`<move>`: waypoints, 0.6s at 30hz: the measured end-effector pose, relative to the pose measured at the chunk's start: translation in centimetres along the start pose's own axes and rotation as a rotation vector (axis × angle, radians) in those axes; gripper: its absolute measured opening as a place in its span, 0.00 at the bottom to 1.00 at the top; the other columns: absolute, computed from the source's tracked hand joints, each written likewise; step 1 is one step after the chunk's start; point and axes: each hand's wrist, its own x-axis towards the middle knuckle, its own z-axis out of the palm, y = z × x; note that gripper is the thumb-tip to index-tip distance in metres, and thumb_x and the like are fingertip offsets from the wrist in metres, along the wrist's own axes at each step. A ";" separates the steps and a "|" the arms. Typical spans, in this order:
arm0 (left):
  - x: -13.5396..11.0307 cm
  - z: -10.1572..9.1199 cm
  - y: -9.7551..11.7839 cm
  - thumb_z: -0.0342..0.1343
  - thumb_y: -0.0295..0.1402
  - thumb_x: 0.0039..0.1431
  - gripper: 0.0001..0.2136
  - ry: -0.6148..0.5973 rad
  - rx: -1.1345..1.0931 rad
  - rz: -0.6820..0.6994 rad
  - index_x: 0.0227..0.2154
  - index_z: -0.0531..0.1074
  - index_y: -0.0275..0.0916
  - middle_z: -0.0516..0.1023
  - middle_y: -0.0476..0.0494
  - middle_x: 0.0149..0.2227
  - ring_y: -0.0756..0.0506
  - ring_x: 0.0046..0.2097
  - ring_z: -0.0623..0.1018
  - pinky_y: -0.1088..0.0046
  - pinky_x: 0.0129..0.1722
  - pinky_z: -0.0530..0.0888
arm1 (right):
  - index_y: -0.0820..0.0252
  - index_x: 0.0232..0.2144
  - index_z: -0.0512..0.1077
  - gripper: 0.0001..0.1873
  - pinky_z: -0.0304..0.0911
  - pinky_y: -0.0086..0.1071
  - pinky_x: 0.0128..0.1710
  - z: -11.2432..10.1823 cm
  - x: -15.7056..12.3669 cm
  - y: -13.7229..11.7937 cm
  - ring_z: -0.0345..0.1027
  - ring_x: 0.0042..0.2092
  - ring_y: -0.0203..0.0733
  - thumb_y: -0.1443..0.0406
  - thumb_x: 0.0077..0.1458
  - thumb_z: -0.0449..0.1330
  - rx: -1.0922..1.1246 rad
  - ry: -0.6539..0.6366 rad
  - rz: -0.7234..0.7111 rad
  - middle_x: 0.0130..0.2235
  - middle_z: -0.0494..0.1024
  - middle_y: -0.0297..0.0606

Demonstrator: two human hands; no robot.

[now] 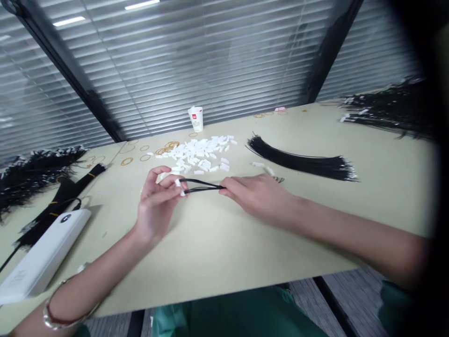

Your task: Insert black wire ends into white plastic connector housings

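Between my two hands stretches a small set of thin black wires (203, 185). My left hand (159, 201) pinches a white plastic connector (181, 187) at the wires' left end. My right hand (256, 194) is closed round the same wires further right, and their other ends are mostly hidden by it. Just beyond my hands lies a pile of loose white connectors (198, 152). Past my right hand rests a bundle of black wires (298, 161) with bare silvery tips at its right end.
A paper cup (196, 119) stands at the back, near several rubber bands (168, 147). At left are a white power bank (47, 255), banded wire bundles (66, 196) and a heap of wires with white ends (35, 175). Another wire heap (393, 110) is at far right.
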 end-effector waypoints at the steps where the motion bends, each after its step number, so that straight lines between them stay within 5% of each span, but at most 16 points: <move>1: 0.4 -0.4 0.2 0.52 0.17 0.47 0.15 0.078 -0.029 -0.010 0.37 0.64 0.39 0.72 0.47 0.28 0.49 0.33 0.72 0.75 0.32 0.69 | 0.62 0.31 0.62 0.17 0.35 0.30 0.21 0.0 0.2 0.2 0.59 0.22 0.32 0.59 0.65 0.39 -0.002 -0.031 0.021 0.24 0.70 0.32; 4: 1.6 -1.9 0.9 0.50 0.18 0.44 0.13 0.295 -0.110 -0.046 0.34 0.66 0.37 0.67 0.48 0.25 0.50 0.31 0.70 0.76 0.30 0.68 | 0.61 0.31 0.62 0.17 0.35 0.31 0.22 0.2 0.5 1.1 0.59 0.22 0.33 0.59 0.64 0.39 -0.017 -0.083 0.055 0.23 0.69 0.33; 11: 4.1 -6.9 1.9 0.48 0.19 0.40 0.08 0.502 -0.148 0.006 0.25 0.62 0.36 0.60 0.51 0.23 0.54 0.25 0.66 0.80 0.21 0.62 | 0.61 0.31 0.63 0.16 0.43 0.30 0.25 1.1 0.5 2.8 0.62 0.29 0.36 0.60 0.64 0.41 -0.023 -0.113 0.063 0.25 0.69 0.36; 18: 4.9 -8.8 0.0 0.50 0.27 0.56 0.03 0.613 -0.021 -0.065 0.31 0.67 0.34 0.71 0.45 0.33 0.49 0.34 0.72 0.73 0.29 0.70 | 0.58 0.32 0.67 0.18 0.51 0.31 0.33 0.2 0.4 5.5 0.59 0.33 0.36 0.60 0.64 0.41 -0.054 0.005 -0.013 0.28 0.69 0.36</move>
